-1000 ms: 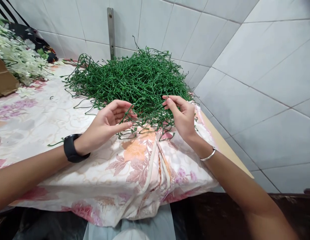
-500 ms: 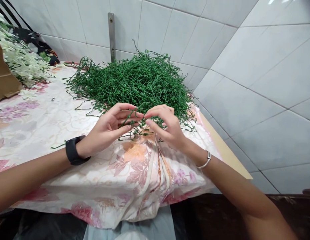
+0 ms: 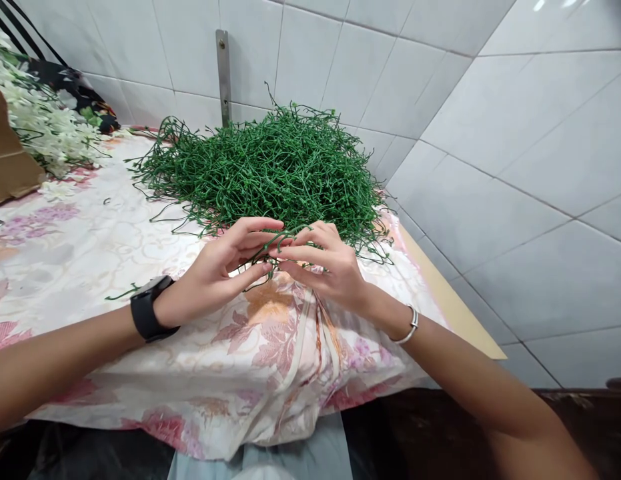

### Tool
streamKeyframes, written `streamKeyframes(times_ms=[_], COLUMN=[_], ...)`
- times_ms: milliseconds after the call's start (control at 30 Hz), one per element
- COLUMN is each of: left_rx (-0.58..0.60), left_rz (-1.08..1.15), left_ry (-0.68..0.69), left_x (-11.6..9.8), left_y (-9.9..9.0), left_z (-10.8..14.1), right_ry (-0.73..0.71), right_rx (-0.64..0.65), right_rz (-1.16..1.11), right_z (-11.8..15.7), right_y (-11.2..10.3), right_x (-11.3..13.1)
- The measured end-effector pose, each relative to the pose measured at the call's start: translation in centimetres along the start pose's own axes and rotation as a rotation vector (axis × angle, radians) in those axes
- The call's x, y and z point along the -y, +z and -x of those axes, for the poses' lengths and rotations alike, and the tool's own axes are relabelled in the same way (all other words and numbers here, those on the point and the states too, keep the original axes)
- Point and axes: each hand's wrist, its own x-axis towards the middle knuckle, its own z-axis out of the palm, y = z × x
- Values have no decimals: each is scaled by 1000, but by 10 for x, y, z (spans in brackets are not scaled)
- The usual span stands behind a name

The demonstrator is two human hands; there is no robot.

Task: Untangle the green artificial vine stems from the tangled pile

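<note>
A large tangled heap of thin green artificial flower stems point(image 3: 280, 167) lies against the tiled wall. At its near edge, my left hand point(image 3: 225, 263) has its fingers curled around a few green plastic stems, thumb below. My right hand point(image 3: 330, 263) meets it from the other side, fingertips bent onto the same stems. The held stems point(image 3: 279, 241) show between the fingertips of both hands; their ends are partly hidden by the fingers. Below the hands, the floral cloth point(image 3: 270, 333) bunches into folds.
White artificial flowers point(image 3: 55, 133) are piled at the far left beside a brown cardboard box point(image 3: 10, 153). A metal strip point(image 3: 223, 77) is fixed to the tiled wall. One loose stem point(image 3: 123, 292) lies near my left wrist. Tiled wall point(image 3: 540, 167) closes off the right side.
Both hands have come slightly lower and nearer to me. My right fingers have moved left, overlapping the left fingertips on the stems.
</note>
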Motion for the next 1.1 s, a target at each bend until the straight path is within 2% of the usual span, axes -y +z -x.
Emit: streamKeyframes(times_ms=[167, 300, 433, 533, 633, 733, 867, 1000, 1100], left_rx=[-24, -132, -281, -327, -295, -219, -131, -63, -58], left_rz=[-9, 20, 39, 45, 61, 60, 5, -63, -107], left_ry=[-15, 49, 139, 103, 33, -6, 26, 73, 107], left_x=[1, 1, -2, -5, -5, -3, -1, 0, 2], left_y=[-1, -1, -4, -5, -4, -2, 0, 0, 0], left_z=[-1, -3, -6, -7, -7, -5, -2, 0, 0], right_ry=[-78, -80, 67, 220, 261, 170, 43, 31, 47], right_rx=[47, 16, -95, -158, -133, -29, 83, 42, -28], right_rz=[49, 64, 62, 96, 87, -17, -202, -238, -237], right_z=[0, -1, -4, -5, -5, -5, -3, -2, 0], right_y=[0, -3, -11, -14, -14, -12, -3, 4, 4], right_x=[7, 8, -2, -13, -18, -12, 4, 13, 12])
